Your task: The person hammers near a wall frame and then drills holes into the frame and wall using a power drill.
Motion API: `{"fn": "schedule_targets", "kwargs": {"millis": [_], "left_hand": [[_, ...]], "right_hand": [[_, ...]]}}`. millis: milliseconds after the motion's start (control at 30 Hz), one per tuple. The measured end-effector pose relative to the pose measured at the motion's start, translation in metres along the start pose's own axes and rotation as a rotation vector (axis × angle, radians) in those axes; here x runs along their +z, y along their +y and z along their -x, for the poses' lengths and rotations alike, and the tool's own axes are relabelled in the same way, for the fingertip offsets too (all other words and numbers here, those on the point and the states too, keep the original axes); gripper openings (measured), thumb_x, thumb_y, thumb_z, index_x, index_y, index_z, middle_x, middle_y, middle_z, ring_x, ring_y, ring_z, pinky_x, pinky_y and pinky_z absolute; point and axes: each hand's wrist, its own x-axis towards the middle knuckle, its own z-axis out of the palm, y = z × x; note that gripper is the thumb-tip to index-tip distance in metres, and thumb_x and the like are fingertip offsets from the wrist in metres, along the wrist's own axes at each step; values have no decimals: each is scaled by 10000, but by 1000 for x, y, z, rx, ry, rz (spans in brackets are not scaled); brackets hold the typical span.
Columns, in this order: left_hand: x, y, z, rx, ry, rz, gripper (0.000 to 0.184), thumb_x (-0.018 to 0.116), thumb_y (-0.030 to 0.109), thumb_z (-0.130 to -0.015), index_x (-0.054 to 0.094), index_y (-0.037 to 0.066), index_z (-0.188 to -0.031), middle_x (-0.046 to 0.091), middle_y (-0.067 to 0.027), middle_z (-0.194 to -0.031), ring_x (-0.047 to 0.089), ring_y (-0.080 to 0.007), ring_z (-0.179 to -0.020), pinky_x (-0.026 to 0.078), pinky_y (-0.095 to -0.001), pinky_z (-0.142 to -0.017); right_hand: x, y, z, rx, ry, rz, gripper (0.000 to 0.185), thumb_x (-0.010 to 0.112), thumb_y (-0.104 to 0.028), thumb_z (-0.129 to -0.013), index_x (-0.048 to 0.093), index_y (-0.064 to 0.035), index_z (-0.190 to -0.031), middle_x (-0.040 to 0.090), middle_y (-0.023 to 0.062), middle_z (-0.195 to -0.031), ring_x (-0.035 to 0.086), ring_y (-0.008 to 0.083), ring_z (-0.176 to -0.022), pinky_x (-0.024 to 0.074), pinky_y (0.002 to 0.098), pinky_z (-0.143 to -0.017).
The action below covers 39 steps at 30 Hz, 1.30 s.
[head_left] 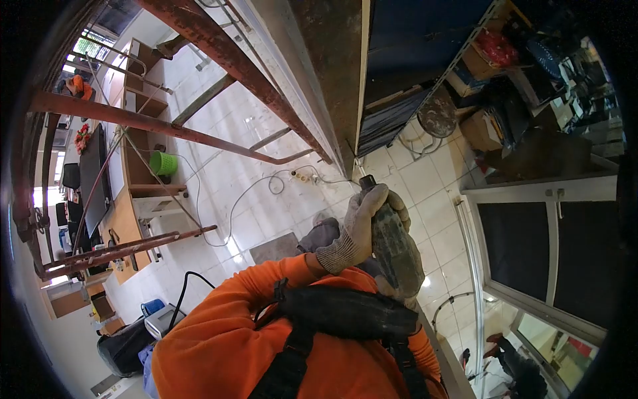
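Observation:
A dusty, dark power drill (pixel 393 249) points forward, its black chuck (pixel 367 181) and thin bit close to the base of the wall edge (pixel 345 143). My left hand (pixel 361 226), in a pale knitted glove, wraps around the front part of the drill. My right hand (pixel 417 247) is mostly hidden behind the tool body; a strip of pale glove shows along its far side, closed on the drill. Whether the bit touches the wall, I cannot tell.
Rusty red scaffold pipes (pixel 226 60) stand on the left. A cable (pixel 232 206) trails over the tiled floor (pixel 266 199). A green basket (pixel 163 163) is beside the desks (pixel 119 193). At right are a stool (pixel 437 114), stacked boxes (pixel 480 131) and a framed door (pixel 548 246).

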Motion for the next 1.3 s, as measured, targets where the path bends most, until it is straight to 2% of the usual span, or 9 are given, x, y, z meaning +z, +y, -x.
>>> {"fn": "schedule_targets", "kwargs": {"millis": [167,400,633,733,1033,1300], "left_hand": [[-1,3,-1,-21,-4,14,395,605,409,-1026,633,25,-939,683,-149,-847,697,-277,-734,590,-410,-667],[0,5,0,-7,-2,-3,397,603,406,-1024,629,23,-921,680,-147,-804,693,-275,-707,582,-406,-653],[8,19,3,-13,2,-21,398,587,391,-1046,625,25,-893,673,-137,-792,685,-263,-705,570,-397,-650],[-9,13,-5,-18,-83,-69,397,551,389,-1053,624,13,-947,665,-151,-836,690,-304,-779,589,-439,-718],[-12,15,-7,-39,-95,10,389,601,369,-1047,648,12,-900,688,-133,-809,691,-237,-720,586,-395,-671],[-12,19,-9,-30,-121,39,439,602,412,-1056,664,9,-891,691,-113,-801,679,-212,-691,577,-367,-666]], "right_hand": [[-2,-1,-3,-60,-33,153,922,873,-399,-821,456,22,-1528,587,218,-1452,619,352,-1295,519,429,-1079],[4,-10,-3,128,37,-125,937,884,-423,-796,474,15,-1515,593,212,-1442,624,360,-1280,522,430,-1074],[6,-8,-4,152,35,-120,938,886,-396,-780,466,10,-1515,595,198,-1434,623,339,-1277,520,425,-1076],[6,-5,-7,176,41,-120,940,886,-388,-775,464,8,-1516,593,197,-1434,621,337,-1278,520,425,-1078],[11,4,-5,274,96,-124,946,888,-364,-759,459,2,-1518,589,193,-1434,618,329,-1282,517,424,-1084],[10,14,-1,329,138,-99,952,889,-343,-744,454,-3,-1519,585,190,-1434,614,322,-1285,515,424,-1089]]}}
